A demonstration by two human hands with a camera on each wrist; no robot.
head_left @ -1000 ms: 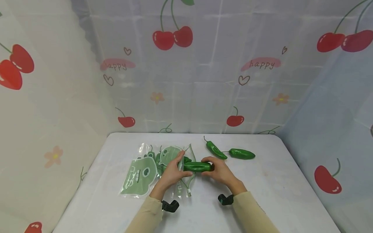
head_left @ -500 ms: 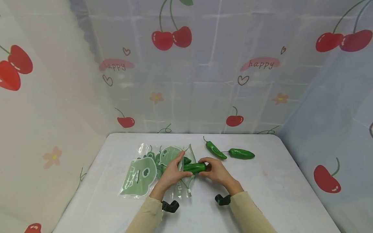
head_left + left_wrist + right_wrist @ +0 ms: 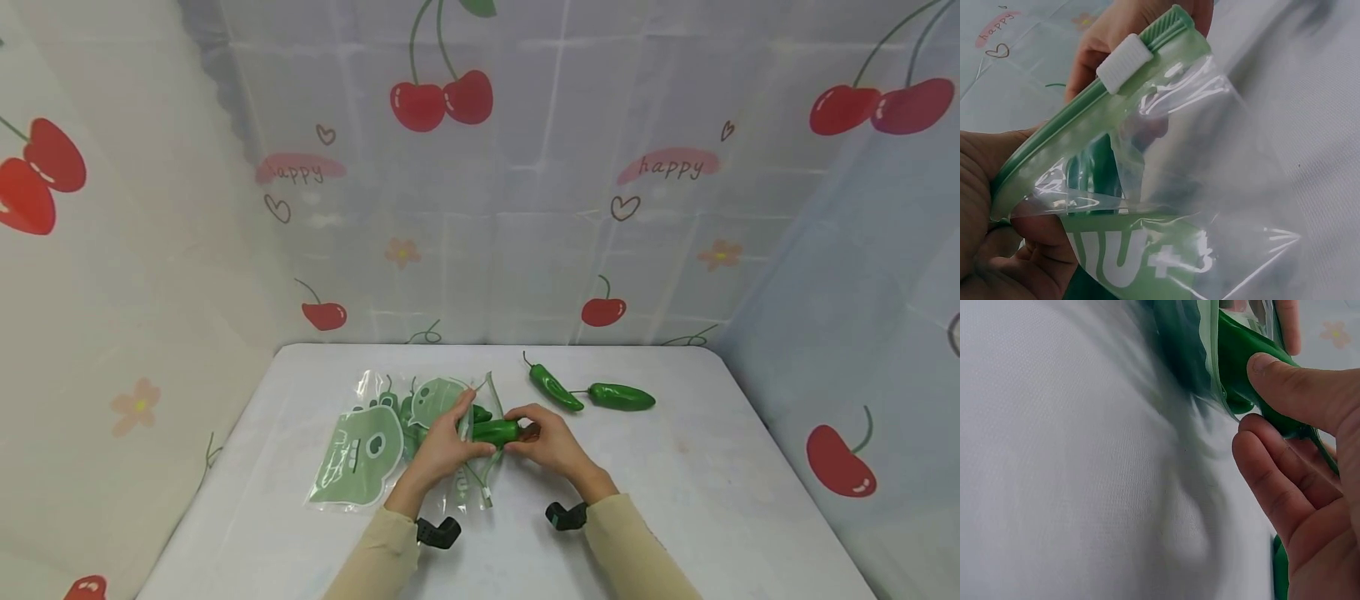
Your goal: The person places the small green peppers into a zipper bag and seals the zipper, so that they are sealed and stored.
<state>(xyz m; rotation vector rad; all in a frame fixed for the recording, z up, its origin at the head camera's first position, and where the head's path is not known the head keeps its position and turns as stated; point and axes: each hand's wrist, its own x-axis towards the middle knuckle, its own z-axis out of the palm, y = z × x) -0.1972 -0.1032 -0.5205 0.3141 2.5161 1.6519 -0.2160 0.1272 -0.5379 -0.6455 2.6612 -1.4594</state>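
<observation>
A clear zip bag with green cartoon print lies on the table, its mouth toward the right. My left hand holds the bag at its mouth, thumb and fingers spread apart; the green zip edge runs into this hand in the left wrist view, with a white slider farther along. My right hand pinches a green chili pepper near its stem end. The pepper's front part is inside the bag mouth, as the right wrist view shows. Another green pepper shows behind it at the mouth.
Two more green chili peppers lie at the back right: one slanted pepper and one lying sideways. The white table is enclosed by cherry-patterned curtains at the back and both sides.
My right hand has moved left, and the chili pepper has slid farther into the bag mouth. The left hand and bag have stayed in place.
</observation>
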